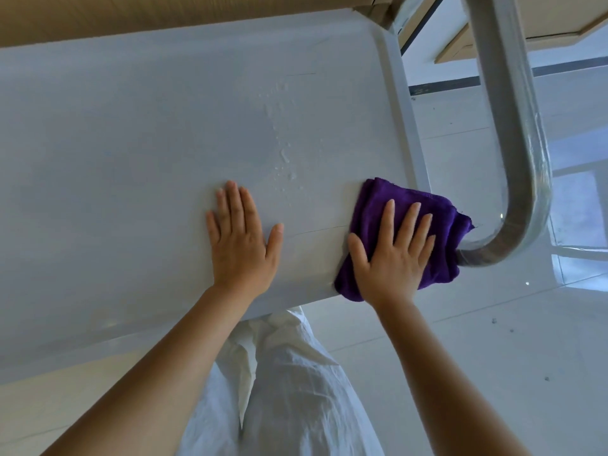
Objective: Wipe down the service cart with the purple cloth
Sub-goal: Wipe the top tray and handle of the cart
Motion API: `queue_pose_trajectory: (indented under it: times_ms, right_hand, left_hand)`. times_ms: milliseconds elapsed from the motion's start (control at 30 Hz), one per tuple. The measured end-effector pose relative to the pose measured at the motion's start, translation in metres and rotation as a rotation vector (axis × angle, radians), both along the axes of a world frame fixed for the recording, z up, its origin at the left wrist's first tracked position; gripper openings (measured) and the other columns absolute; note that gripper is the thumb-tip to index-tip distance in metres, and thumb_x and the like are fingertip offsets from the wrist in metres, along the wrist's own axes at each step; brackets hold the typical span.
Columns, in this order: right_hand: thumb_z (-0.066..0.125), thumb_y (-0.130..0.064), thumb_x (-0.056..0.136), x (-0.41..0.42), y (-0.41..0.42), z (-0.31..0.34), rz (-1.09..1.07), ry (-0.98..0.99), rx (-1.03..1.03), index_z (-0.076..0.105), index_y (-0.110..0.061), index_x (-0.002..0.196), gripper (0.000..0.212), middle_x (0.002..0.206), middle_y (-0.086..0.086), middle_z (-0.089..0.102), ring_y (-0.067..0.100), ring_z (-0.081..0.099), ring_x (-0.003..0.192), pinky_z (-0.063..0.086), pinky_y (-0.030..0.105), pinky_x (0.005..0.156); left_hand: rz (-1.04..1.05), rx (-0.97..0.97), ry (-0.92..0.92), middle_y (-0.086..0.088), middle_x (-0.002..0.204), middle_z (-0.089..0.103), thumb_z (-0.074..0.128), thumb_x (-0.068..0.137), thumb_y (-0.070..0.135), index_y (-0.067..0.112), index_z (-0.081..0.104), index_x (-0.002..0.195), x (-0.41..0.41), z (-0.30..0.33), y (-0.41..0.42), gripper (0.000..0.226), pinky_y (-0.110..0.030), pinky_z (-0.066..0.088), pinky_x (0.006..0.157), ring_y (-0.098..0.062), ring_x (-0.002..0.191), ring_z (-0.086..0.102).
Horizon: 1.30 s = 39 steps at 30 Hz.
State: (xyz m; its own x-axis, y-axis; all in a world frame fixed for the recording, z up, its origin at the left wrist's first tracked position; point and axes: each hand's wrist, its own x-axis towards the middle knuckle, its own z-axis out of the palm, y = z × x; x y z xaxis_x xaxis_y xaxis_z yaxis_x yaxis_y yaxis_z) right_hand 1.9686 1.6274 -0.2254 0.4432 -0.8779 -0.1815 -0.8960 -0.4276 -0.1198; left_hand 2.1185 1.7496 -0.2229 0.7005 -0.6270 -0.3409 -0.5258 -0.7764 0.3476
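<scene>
Fingers of the right hand (391,255) lie straight and spread, pressing the purple cloth (437,225) flat on the service cart (131,143) top at its corner. Left hand (241,245) rests flat beside it, fingers extended, water droplets (283,159) just beyond its fingertips.

Pale glossy floor tiles (493,340) lie below and right of the right hand, wooden furniture (164,14) stands far beyond both hands, daylight reflecting off the floor.

Grey cart top (131,126) w/ water drops (284,156), purple cloth (437,218), both hands flat.
</scene>
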Motion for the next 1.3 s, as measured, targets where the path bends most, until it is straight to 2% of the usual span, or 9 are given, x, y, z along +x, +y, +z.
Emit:
queue_pose_trajectory:
  times_ms: [100, 233, 400, 533, 700, 833, 933, 1067, 1300]
  right_hand:
    - [0.028, -0.055, 0.088, 0.023, 0.019, -0.001, 0.068, 0.026, -0.010, 0.036, -0.009, 0.141, 0.071, 0.144, 0.028, 0.032, 0.047, 0.028, 0.133, 0.022, 0.057, 0.108]
    - [0.024, -0.056, 0.090, 0.042, 0.031, -0.002, 0.195, 0.031, -0.005, 0.030, -0.011, 0.144, 0.071, 0.147, 0.026, 0.028, 0.045, 0.024, 0.136, 0.013, 0.051, 0.112]
    - [0.025, -0.054, 0.091, 0.066, 0.044, 0.001, 0.502, 0.024, 0.015, 0.030, -0.018, 0.144, 0.064, 0.149, 0.015, 0.031, 0.042, 0.025, 0.136, 0.015, 0.051, 0.109]
    - [0.026, -0.051, 0.092, 0.081, 0.039, 0.001, 0.705, -0.017, 0.037, 0.032, -0.025, 0.144, 0.059, 0.150, 0.007, 0.031, 0.038, 0.025, 0.138, 0.015, 0.051, 0.110]
    - [0.030, -0.053, 0.090, 0.104, 0.023, -0.002, 0.724, 0.018, 0.018, 0.028, -0.027, 0.145, 0.060, 0.152, 0.006, 0.029, 0.036, 0.023, 0.139, 0.012, 0.050, 0.111]
    - [0.026, -0.055, 0.090, 0.125, 0.010, -0.004, 0.719, 0.038, 0.019, 0.018, -0.027, 0.147, 0.063, 0.154, 0.005, 0.022, 0.034, 0.015, 0.142, 0.003, 0.047, 0.112]
    - [0.016, -0.058, 0.090, 0.145, 0.001, -0.002, 0.694, 0.058, 0.052, 0.002, -0.030, 0.147, 0.064, 0.157, 0.002, 0.007, 0.028, -0.004, 0.143, -0.007, 0.044, 0.113]
    - [0.016, -0.058, 0.089, 0.177, -0.012, 0.001, 0.650, 0.021, 0.072, 0.005, -0.032, 0.148, 0.066, 0.157, 0.000, 0.003, 0.029, -0.005, 0.144, -0.009, 0.043, 0.112]
    - [0.018, -0.055, 0.094, 0.223, -0.041, 0.001, 0.644, 0.048, 0.054, -0.003, -0.033, 0.148, 0.062, 0.157, -0.001, -0.008, 0.027, -0.014, 0.143, -0.008, 0.043, 0.114]
  left_hand:
    - [-0.001, 0.016, 0.045, -0.017, 0.155, -0.009, -0.003, 0.079, 0.060, -0.001, -0.004, 0.146, 0.002, 0.001, 0.000, 0.090, -0.039, -0.012, 0.113, -0.027, 0.143, -0.012]
    - [0.000, -0.013, 0.101, -0.015, 0.155, -0.013, -0.002, 0.074, 0.065, 0.001, -0.007, 0.146, 0.009, 0.004, 0.003, 0.096, -0.036, -0.015, 0.111, -0.024, 0.142, -0.017]
    - [-0.019, -0.043, 0.142, -0.012, 0.154, -0.018, -0.005, 0.072, 0.074, 0.005, -0.010, 0.146, 0.017, 0.005, 0.006, 0.101, -0.031, -0.021, 0.108, -0.012, 0.135, -0.028]
    - [-0.004, -0.084, 0.103, -0.011, 0.156, -0.011, -0.014, 0.072, 0.078, 0.007, -0.008, 0.145, 0.019, 0.003, 0.010, 0.102, -0.030, -0.021, 0.108, -0.010, 0.134, -0.027]
    - [0.022, -0.088, 0.014, -0.014, 0.156, 0.004, -0.013, 0.082, 0.068, 0.008, -0.008, 0.141, 0.016, -0.002, 0.008, 0.085, -0.039, -0.007, 0.113, -0.016, 0.140, -0.012]
    - [0.043, -0.112, -0.013, -0.017, 0.153, 0.019, -0.005, 0.091, 0.060, 0.003, 0.009, 0.142, 0.017, -0.004, 0.007, 0.077, -0.044, 0.006, 0.112, -0.024, 0.140, 0.005]
    - [0.099, -0.149, 0.016, -0.017, 0.150, 0.026, 0.001, 0.094, 0.057, 0.002, 0.025, 0.143, 0.021, -0.001, 0.003, 0.078, -0.044, 0.009, 0.110, -0.027, 0.140, 0.013]
    - [0.097, -0.174, -0.033, -0.020, 0.144, 0.038, 0.007, 0.097, 0.050, 0.000, 0.038, 0.138, 0.039, 0.001, -0.007, 0.072, -0.050, 0.013, 0.107, -0.034, 0.136, 0.029]
    - [0.136, -0.231, -0.046, -0.015, 0.153, 0.020, 0.010, 0.089, 0.050, 0.002, 0.024, 0.145, 0.094, 0.005, -0.050, 0.075, -0.033, -0.003, 0.111, -0.027, 0.144, 0.011]
